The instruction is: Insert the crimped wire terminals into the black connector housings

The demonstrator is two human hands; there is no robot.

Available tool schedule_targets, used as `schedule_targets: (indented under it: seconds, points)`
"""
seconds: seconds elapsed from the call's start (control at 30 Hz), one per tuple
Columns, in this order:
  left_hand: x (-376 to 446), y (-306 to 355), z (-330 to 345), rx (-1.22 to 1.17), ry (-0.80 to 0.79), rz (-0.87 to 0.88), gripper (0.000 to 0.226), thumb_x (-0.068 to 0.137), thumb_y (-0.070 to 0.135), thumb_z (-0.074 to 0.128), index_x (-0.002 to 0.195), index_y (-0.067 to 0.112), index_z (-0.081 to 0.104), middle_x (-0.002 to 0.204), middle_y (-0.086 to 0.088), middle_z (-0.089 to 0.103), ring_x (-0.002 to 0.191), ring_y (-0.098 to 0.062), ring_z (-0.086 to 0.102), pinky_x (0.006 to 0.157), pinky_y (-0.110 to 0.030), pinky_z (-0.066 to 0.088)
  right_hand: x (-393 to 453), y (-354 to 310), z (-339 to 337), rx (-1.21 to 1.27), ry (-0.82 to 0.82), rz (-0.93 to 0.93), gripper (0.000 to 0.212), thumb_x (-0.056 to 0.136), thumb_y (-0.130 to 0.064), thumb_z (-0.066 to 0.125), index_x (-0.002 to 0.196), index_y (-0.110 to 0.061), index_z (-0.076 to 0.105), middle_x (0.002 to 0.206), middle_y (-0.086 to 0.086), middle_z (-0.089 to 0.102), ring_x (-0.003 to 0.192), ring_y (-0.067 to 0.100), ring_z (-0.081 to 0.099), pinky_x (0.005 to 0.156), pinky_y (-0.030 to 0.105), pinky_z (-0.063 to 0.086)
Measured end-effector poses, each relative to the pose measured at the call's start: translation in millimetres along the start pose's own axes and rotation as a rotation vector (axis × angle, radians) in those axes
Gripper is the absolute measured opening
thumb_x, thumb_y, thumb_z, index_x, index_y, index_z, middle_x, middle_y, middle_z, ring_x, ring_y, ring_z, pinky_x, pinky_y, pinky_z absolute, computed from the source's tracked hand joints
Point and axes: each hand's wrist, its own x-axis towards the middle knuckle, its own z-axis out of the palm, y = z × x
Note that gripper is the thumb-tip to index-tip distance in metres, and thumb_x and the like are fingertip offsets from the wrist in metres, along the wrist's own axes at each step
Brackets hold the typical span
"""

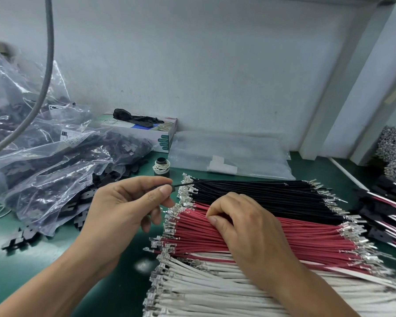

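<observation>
Two hands: working over green bench.
Left hand: pinching a black connector housing with one black wire trailing from it.
Right hand: fingers curling onto red wires, pinching one.
Clear bag: spilling black housings onto bench.
White wires: lying nearest.

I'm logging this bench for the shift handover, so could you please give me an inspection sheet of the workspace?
Surface: green mat, partly covered.
Job's things: black wires, red wires and white wires in rows; loose black housings by the plastic bags.
Clutter: cardboard box with a dark glove on top; spool; flat clear bag.
Hands: left hand pinches a black wire; right hand fingers curled on the red wires.
Cables: grey cable hanging at left.
Surroundings: pale wall; finished assemblies at right.
</observation>
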Motion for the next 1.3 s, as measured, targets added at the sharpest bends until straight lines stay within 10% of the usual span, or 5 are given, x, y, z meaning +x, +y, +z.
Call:
schedule_targets:
  seconds: [1.3]
  points:
    - [-2,6,-4,-0.135,-0.184,-0.146,0.045,0.067,0.033,0.085,0.099,0.002,0.079,0.073,-0.019,0.069,0.051,-0.018,0.055,0.043,-0.022,0.043,-4,-8,-15,0.223,0.355,-0.183,0.012,0.093,-0.024,0.067,0.093,-0.019,0.078,0.084,-0.012,0.061,0.077,0.012,0.062,0.063,0.029,0.052]
